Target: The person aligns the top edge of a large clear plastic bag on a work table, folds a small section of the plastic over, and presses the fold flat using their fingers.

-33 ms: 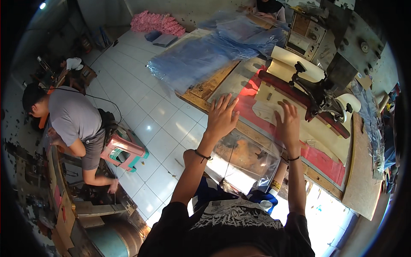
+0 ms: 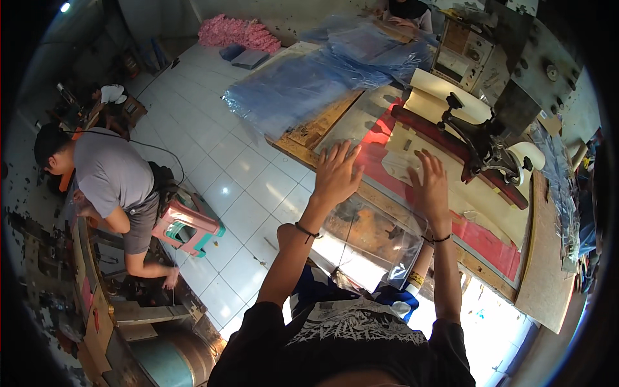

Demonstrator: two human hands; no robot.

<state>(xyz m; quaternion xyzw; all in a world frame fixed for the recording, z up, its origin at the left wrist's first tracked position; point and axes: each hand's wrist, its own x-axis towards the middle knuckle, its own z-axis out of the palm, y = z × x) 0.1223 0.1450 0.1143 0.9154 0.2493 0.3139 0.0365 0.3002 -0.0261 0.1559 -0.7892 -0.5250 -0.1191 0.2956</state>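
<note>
My left hand [image 2: 336, 173] is open, fingers spread, over the near edge of the worktable. To its right, above the red and cream work surface, my right hand [image 2: 431, 188] is also open, with its fingers slightly bent and thumb apart. A clear plastic sheet [image 2: 371, 235] lies between my forearms and hangs past the wooden table edge. Whether either palm touches the plastic is unclear. Beyond my hands, a dark red bar [image 2: 445, 143] with a black metal clamp arm [image 2: 474, 145] spans the cream sheet [image 2: 480, 193]. Red material [image 2: 487, 248] shows along the near side.
Bluish plastic sheets [image 2: 303, 87] cover the table's far left part. A machine with a control box [image 2: 461, 58] stands at the back. On the left, a person [image 2: 116, 171] sits on a pink and green stool [image 2: 187, 222]. Pink bundles [image 2: 235, 33] lie by the wall.
My right hand has shifted very slightly left, toward my left hand. Otherwise both hands and the table look the same.
</note>
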